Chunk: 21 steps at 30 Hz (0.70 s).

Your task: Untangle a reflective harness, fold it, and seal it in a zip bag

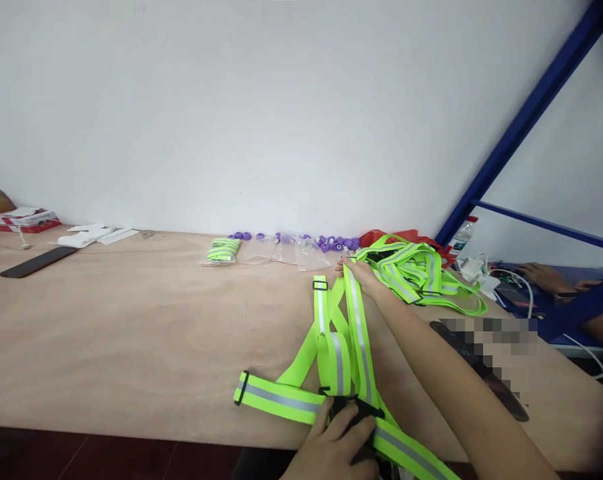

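A neon-green reflective strap vest (280, 398) with silver stripes and black buckles lies spread near the table's front edge. My left hand (334, 443) is at its black middle piece, fingers bent over it and gripping it; part of the thumb side is hidden. My right hand (357, 272) reaches further back, closed on the upper end of one of the vest's straps, which runs taut between both hands. Just beyond the right hand is a tangled pile of similar green straps (421, 270).
Along the wall lie a bagged green vest (223, 251), clear plastic bags (308, 257) and several purple round pieces (338, 244). A phone (481, 370) rests at right. Beyond the blue metal frame (521, 133) are another person's hands (544, 277) and cables. White papers (86, 235) lie left.
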Motion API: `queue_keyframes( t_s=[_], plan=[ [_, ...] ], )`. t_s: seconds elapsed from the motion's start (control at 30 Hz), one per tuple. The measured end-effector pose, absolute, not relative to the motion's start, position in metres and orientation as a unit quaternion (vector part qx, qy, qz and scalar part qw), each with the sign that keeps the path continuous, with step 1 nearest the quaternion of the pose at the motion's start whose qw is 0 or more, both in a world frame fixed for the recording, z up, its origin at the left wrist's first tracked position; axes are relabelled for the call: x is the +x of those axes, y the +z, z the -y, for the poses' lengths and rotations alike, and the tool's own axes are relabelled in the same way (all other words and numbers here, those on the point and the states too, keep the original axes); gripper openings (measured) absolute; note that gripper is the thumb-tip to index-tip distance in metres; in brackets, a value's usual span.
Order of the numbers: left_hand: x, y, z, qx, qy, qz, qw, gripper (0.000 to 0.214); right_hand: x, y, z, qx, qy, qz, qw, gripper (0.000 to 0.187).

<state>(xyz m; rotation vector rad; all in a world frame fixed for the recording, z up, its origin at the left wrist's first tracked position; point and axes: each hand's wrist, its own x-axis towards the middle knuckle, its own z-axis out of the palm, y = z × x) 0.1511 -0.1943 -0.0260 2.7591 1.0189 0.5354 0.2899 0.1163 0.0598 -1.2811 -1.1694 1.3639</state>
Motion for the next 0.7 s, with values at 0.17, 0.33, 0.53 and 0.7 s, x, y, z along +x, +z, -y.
queue_keyframes(
  t_s=[0.17, 0.33, 0.53, 0.7],
  plan=[
    [0.171, -0.053, 0.193, 0.864, 0.152, -0.448, 0.173, 0.060, 0.282, 0.073, -0.132, -0.515, 0.534, 0.512, 0.433, 0.024],
    [0.176, -0.063, 0.190, 0.835, 0.185, -0.489, 0.173, 0.067, 0.262, 0.092, -0.150, -0.509, 0.510, 0.571, 0.394, 0.032],
    [0.166, -0.055, 0.186, 0.845, 0.181, -0.477, 0.162, 0.042, 0.243, 0.097, -0.151, -0.513, 0.470, 0.665, 0.271, 0.032],
    [0.156, -0.025, 0.188, 0.879, 0.156, -0.427, 0.143, 0.014, 0.262, 0.085, -0.140, -0.562, 0.358, 0.731, 0.142, 0.033]
  ],
)
